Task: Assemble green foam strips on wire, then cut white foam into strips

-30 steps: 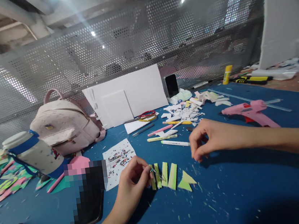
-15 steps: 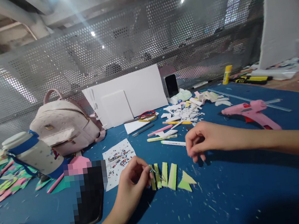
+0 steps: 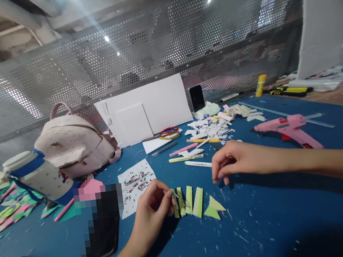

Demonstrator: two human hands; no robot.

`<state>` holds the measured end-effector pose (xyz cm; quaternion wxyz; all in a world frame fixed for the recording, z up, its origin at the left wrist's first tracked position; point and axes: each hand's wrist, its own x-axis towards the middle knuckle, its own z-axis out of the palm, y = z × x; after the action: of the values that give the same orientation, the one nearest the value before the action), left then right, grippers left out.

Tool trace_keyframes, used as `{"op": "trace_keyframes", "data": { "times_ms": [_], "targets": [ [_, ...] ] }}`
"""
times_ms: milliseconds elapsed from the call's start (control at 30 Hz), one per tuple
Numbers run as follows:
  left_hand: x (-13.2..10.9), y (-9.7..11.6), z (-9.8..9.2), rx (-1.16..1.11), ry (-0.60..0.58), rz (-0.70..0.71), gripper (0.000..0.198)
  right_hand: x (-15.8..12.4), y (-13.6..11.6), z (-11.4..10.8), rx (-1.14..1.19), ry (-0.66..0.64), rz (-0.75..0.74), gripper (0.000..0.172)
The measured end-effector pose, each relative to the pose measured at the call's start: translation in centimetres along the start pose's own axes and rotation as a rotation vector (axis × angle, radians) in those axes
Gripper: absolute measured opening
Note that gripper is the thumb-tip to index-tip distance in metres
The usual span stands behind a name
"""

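Note:
My left hand (image 3: 154,207) is closed in a pinch on a thin strand (image 3: 180,200) with a small bluish bit near the fingertips. The strand hangs over several light green paper strips (image 3: 197,202) laid side by side on the table. Right of the strips lie two green paper triangles (image 3: 213,213). Above and to the right, my right hand (image 3: 227,161) hovers with fingers curled together, near a white marker (image 3: 198,164); anything between its fingertips is hidden. Beside my left hand a white paper (image 3: 127,200) carries many tiny colourful bits.
A blurred-out phone (image 3: 110,240), a bottle (image 3: 44,173) and a pink backpack (image 3: 70,145) are on the left. Scissors (image 3: 169,134), pens and white scraps (image 3: 210,128) lie behind my hands. A pink glue gun (image 3: 286,127) rests beyond my right forearm.
My right hand has shifted slightly left, its fingers a little more drawn in. My left hand and the paper pieces have stayed put.

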<state>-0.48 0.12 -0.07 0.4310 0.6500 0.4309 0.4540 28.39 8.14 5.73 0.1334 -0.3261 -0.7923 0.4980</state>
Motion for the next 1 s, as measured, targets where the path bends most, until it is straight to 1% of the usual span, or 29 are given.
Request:
{"op": "trace_keyframes", "data": {
  "times_ms": [100, 167, 233, 367, 500, 633, 733, 867, 933, 1000],
  "targets": [
    [-0.02, -0.11, 0.00, -0.002, 0.001, -0.002, 0.021, 0.10, 0.30, 0.14, 0.055, 0.020, 0.012, 0.017],
    [-0.04, -0.13, 0.00, 0.004, 0.001, -0.001, 0.021, 0.14, 0.40, 0.18, 0.064, 0.030, 0.022, 0.019],
    [-0.04, -0.08, 0.01, 0.012, 0.001, 0.000, 0.021, 0.13, 0.39, 0.17, 0.037, 0.031, 0.020, 0.021],
    [0.00, 0.12, 0.02, 0.014, 0.006, -0.006, 0.021, -0.02, 0.18, 0.13, -0.076, 0.034, -0.028, 0.017],
    [-0.01, 0.15, 0.01, 0.016, 0.006, -0.004, 0.021, -0.14, 0.02, 0.25, -0.138, 0.064, -0.039, 0.024],
    [-0.07, 0.06, 0.01, 0.015, 0.010, -0.003, 0.022, -0.20, 0.04, 0.36, -0.099, 0.115, 0.005, 0.032],
    [-0.05, 0.06, 0.03, 0.015, 0.011, -0.008, 0.022, -0.19, -0.02, 0.30, -0.059, 0.063, 0.009, 0.028],
    [0.00, 0.11, 0.04, 0.019, 0.011, -0.001, 0.022, -0.10, -0.11, 0.22, -0.029, -0.025, -0.044, 0.028],
    [0.01, 0.12, 0.03, 0.015, 0.009, 0.000, 0.022, -0.07, 0.01, 0.22, -0.022, -0.031, -0.048, 0.027],
    [0.02, 0.13, 0.03, 0.007, 0.008, -0.002, 0.023, -0.06, 0.19, 0.27, -0.037, -0.004, -0.030, 0.024]
  ]
}}
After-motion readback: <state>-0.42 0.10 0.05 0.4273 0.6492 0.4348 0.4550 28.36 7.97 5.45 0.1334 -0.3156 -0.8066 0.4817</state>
